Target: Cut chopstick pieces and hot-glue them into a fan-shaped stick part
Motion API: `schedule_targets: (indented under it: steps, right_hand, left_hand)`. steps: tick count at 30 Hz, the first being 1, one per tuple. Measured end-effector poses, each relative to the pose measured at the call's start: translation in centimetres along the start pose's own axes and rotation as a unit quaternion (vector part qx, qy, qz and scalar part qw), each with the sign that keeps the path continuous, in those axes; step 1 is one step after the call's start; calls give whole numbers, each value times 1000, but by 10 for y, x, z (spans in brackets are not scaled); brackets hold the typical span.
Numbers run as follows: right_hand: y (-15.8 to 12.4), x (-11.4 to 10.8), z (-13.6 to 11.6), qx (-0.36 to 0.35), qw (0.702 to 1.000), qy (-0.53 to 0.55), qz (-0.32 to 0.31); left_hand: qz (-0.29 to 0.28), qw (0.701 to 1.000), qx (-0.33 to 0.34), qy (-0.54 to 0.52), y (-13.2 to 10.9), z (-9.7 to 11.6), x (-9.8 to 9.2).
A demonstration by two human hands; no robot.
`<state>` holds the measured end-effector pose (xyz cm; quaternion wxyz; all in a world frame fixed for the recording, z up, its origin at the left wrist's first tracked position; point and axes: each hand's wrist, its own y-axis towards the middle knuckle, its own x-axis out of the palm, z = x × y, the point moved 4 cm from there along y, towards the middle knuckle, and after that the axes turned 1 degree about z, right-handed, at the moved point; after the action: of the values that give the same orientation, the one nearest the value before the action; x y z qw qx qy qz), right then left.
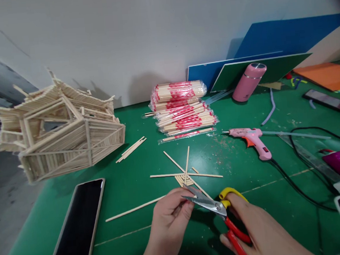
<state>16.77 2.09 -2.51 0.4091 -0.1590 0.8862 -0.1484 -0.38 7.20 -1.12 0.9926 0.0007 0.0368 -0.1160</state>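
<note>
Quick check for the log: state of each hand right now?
Left hand: closed, apparently pinching a wooden stick by the scissor blades.
Right hand: closed on the scissors, blades parted.

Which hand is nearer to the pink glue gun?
Right. In the picture, the right hand, holding the scissors, is below the pink glue gun. The left hand, holding a thin wooden stick, is farther away, below it and to its left.

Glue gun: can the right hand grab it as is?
Probably not: the right hand is gripping scissors. Otherwise the glue gun lies nearby, handle on its near side.
</note>
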Motion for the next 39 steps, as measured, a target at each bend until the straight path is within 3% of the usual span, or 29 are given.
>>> schedule_targets:
  steps: [16, 23, 28, 31, 33, 36, 39]
  right_hand:
    - [1, 1, 1, 5, 1000, -18, -15]
    - [3, 10, 8, -23, 999, -22, -3]
    - [6, 5, -2, -32, 996, 71, 37]
    - [6, -4, -6, -34, 993, 87, 76]
    - [6, -7, -6, -38, 995, 75, 61]
    - [6, -6, -2, -38, 998, 52, 22]
    - [5, -5, 2, -11, 1000, 11, 24]
  left_hand:
    - [-46, 997, 41, 39, 0, 5, -1]
    - [-41, 997, 20, 54, 1, 6, 0]
    - [-6, 998, -53, -41, 3, 4, 4]
    - [7, 982, -134, -135, 1, -8, 10]
    - [16, 967, -171, -186, -1, -16, 14]
    - [17, 956, -180, -232, -3, -21, 18]
    - [8, 956, -168, -240, -3, -19, 19]
